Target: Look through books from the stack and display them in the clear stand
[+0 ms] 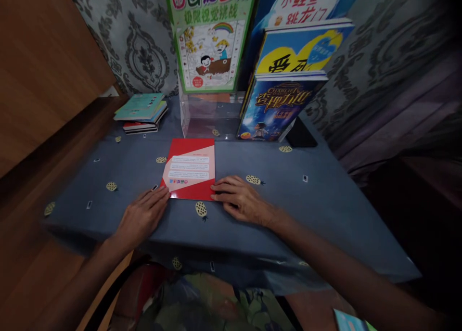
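A thin red book (pixel 192 191) with a pink panel and white text strips lies flat on the table, its print upside down to me. At its near left corner rests my left hand (pixel 143 214), fingers stretched out along the cloth and touching the book's edge. My right hand (pixel 240 198) lies at the near right corner, fingertips extended against that side. Neither hand grasps the book; both are open.
A clear acrylic rack (pixel 207 121) holds a green picture book (pixel 211 47) and, at right, a blue book (pixel 277 107) before other upright books. A small book stack (pixel 140 110) sits back left. A dark flat object (pixel 302 133) lies behind the rack's right side. Patterned cloth (pixel 288 225) covers the table.
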A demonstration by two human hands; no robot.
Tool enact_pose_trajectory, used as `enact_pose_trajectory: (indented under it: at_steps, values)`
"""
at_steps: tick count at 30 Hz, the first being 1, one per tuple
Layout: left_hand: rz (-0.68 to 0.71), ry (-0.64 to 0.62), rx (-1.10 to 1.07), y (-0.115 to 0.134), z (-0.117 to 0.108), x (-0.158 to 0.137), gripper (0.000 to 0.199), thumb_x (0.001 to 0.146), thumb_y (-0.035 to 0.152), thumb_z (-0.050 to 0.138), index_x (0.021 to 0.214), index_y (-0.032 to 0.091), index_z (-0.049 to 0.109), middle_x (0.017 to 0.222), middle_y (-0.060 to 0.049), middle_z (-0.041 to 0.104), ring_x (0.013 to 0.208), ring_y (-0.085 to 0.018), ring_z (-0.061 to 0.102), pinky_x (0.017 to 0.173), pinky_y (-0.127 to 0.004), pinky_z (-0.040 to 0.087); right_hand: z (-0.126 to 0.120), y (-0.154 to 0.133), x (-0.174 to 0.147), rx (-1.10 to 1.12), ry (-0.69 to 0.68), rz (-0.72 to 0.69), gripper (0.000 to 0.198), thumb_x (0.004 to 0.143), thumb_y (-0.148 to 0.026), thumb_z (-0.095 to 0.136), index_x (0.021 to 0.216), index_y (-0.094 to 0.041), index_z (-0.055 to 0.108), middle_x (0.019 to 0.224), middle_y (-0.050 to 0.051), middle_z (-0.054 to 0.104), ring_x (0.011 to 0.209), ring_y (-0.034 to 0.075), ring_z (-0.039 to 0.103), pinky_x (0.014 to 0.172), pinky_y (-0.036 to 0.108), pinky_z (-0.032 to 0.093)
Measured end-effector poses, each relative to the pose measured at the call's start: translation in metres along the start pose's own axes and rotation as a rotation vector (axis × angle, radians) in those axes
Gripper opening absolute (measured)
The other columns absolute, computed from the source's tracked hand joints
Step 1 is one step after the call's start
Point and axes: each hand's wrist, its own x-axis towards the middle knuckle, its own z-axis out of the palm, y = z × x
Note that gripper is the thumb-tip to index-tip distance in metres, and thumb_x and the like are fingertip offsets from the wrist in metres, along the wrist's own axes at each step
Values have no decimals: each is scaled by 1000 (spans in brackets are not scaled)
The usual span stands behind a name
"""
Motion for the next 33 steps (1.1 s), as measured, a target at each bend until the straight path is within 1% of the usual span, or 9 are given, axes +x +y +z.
enact_pose_trajectory:
  at_steps: [6, 10, 15, 19, 22, 25, 28, 31, 33]
  values:
    - [-110, 28, -110, -1, 3, 0, 29, 101, 25, 46, 118, 21, 69, 118, -8, 73, 104, -23, 71, 91, -41, 61, -2, -6, 0, 13, -9, 38, 36, 85, -10, 51, 110, -20, 74, 121, 11, 72, 114, 27, 61, 97, 51, 48]
    - [-188, -25, -200, -9, 3, 9, 29, 102, 32, 46, 108, 20, 72, 113, -7, 75, 100, -21, 72, 87, -38, 61, -3, -7, 1, 5, 18, 35, 34, 84, -11, 52, 109, -19, 74, 117, 11, 73, 113, 27, 62, 97, 50, 49]
    - [-230, -99, -226, -27, 10, 28, 33, 102, 35, 44, 110, 18, 72, 115, -8, 75, 104, -23, 70, 88, -40, 60, -3, -8, 1, 10, 35, 35, 33, 84, -10, 52, 107, -19, 74, 116, 10, 74, 111, 27, 63, 96, 50, 50]
    - [-205, -113, -210, -45, 24, 47, 34, 101, 33, 44, 111, 17, 72, 118, -11, 73, 106, -24, 69, 90, -40, 58, -4, -9, 2, 27, 38, 48, 34, 83, -10, 52, 107, -19, 74, 115, 10, 74, 111, 27, 63, 96, 50, 50]
    - [-195, -148, -193, -60, 36, 65, 33, 99, 30, 44, 114, 16, 70, 121, -12, 70, 110, -25, 66, 92, -41, 56, -4, -9, 2, 42, 34, 59, 34, 83, -10, 52, 108, -20, 74, 115, 10, 74, 111, 27, 63, 96, 50, 50]
    - [-206, -185, -178, -74, 48, 83, 35, 99, 30, 43, 118, 16, 69, 122, -12, 68, 111, -25, 64, 94, -41, 54, -5, -9, 2, 55, 39, 60, 34, 84, -10, 53, 108, -20, 74, 115, 10, 74, 111, 27, 63, 95, 50, 51]
    - [-233, -187, -148, -86, 64, 101, 36, 98, 30, 43, 121, 15, 67, 124, -13, 67, 112, -26, 63, 98, -43, 52, -6, -8, 3, 60, 34, 73, 33, 84, -10, 54, 108, -21, 74, 115, 10, 74, 110, 26, 63, 95, 49, 51]
    - [-245, -181, -128, -95, 81, 113, 38, 97, 29, 45, 126, 13, 64, 130, -15, 65, 118, -27, 61, 103, -45, 49, -6, -2, 9, 45, 30, 105, 33, 86, -12, 55, 112, -22, 73, 117, 10, 73, 111, 26, 64, 97, 50, 50]
    - [-251, -163, -122, -97, 91, 119, 40, 97, 29, 44, 129, 13, 62, 135, -16, 62, 123, -27, 59, 105, -46, 47, -5, 8, 17, 19, 28, 155, 32, 90, -16, 55, 117, -21, 71, 119, 12, 73, 114, 27, 63, 99, 52, 48]
